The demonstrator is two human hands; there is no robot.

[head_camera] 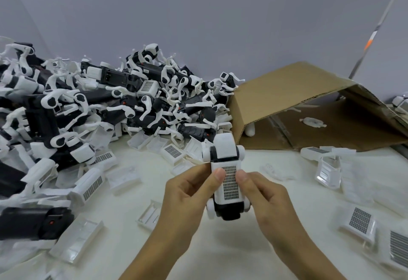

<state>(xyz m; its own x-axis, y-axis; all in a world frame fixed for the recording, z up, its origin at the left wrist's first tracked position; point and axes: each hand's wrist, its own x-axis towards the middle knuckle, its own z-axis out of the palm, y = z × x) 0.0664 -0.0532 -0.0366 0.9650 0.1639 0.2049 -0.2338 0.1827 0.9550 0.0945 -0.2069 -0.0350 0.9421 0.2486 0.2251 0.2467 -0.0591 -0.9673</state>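
Observation:
A white and black toy vehicle [225,162] with a gridded panel on its top is held above the white table [220,242]. My left hand [187,193] grips its left side, thumb pressing on the gridded panel. My right hand [265,193] grips its right side, thumb on the panel's right edge. White wheels stick out at its corners.
A large pile of black and white toy parts [99,103] fills the left and back. An open cardboard box [309,107] lies on its side at the right. Loose white gridded covers [359,224] and clear pieces [326,169] are scattered around.

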